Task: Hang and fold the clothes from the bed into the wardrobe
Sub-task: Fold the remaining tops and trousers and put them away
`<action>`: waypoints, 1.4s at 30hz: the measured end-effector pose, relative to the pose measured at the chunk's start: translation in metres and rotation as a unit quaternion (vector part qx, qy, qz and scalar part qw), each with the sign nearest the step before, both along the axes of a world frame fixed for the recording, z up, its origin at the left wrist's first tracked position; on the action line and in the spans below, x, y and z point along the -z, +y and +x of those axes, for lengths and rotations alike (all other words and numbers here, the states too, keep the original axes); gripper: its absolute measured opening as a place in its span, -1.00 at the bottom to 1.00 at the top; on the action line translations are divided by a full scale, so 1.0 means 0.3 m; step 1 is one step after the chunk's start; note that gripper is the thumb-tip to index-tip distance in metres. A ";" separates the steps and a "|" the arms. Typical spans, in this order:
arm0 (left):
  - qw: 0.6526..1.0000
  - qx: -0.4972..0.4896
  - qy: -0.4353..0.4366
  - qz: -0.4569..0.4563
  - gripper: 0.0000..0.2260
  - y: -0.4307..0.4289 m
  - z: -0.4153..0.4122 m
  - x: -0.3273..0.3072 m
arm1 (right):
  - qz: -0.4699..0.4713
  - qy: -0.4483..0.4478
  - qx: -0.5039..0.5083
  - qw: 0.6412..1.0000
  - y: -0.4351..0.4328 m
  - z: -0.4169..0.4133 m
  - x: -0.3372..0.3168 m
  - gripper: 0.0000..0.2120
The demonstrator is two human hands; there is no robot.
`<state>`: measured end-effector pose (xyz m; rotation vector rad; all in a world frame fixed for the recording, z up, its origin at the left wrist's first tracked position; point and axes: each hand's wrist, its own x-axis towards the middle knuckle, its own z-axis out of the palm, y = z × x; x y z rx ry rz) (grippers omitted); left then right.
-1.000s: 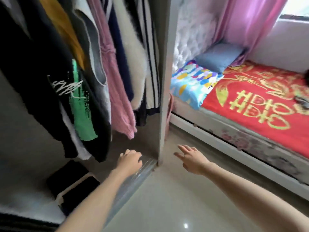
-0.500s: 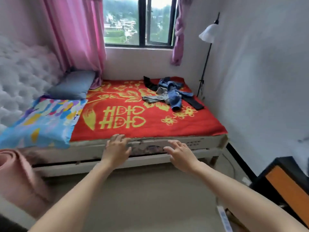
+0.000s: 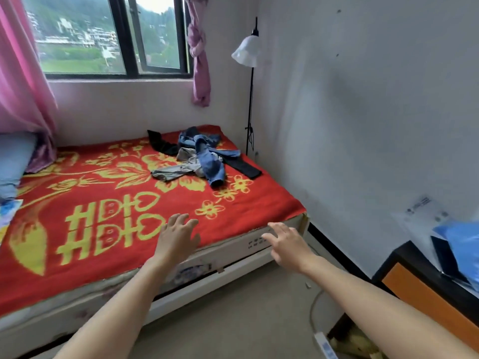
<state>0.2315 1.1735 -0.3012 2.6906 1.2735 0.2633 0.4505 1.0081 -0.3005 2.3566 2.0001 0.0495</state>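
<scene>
Both arms are reaching toward the bed point(image 3: 77, 255): the left hand point(image 3: 178, 238) is hovering over its red blanket point(image 3: 108, 203), the right hand point(image 3: 287, 244) by its corner, fingers spread apart and holding nothing. The clothes point(image 3: 199, 156) are lying heaped at the bed's far end beside the lamp point(image 3: 246, 51).

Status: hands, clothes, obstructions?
Left hand open, empty. Right hand open, empty. Clothes pile on red blanket, far side, untouched. Only bare blanket between hands and pile.
</scene>
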 end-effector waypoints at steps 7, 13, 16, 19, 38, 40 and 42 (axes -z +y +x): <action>0.998 -0.036 -0.041 -0.014 -0.60 0.511 0.068 -0.027 | -0.025 -0.039 0.000 0.999 0.489 0.135 -0.111 -0.54; 0.997 -0.063 -0.038 -0.040 -0.59 0.781 0.086 -0.020 | -0.026 -0.028 0.018 0.999 0.782 0.240 -0.104 -0.54; 0.995 -0.077 -0.033 -0.051 -0.60 0.866 0.089 0.001 | -0.032 -0.015 0.009 0.999 0.912 0.277 -0.063 -0.54; 0.993 -0.099 -0.024 -0.056 -0.59 0.937 0.080 0.029 | -0.040 -0.003 -0.006 0.999 1.044 0.303 -0.025 -0.55; 0.969 -0.214 0.068 -0.101 -0.60 1.732 0.518 0.146 | -0.058 0.081 -0.061 0.993 2.071 0.849 0.175 -0.56; 0.966 -0.221 0.072 -0.117 -0.61 1.778 0.548 0.195 | -0.078 0.092 -0.058 0.991 2.147 0.887 0.217 -0.55; 0.961 -0.228 0.080 -0.135 -0.61 1.803 0.557 0.242 | -0.092 0.099 -0.055 0.989 2.189 0.897 0.258 -0.55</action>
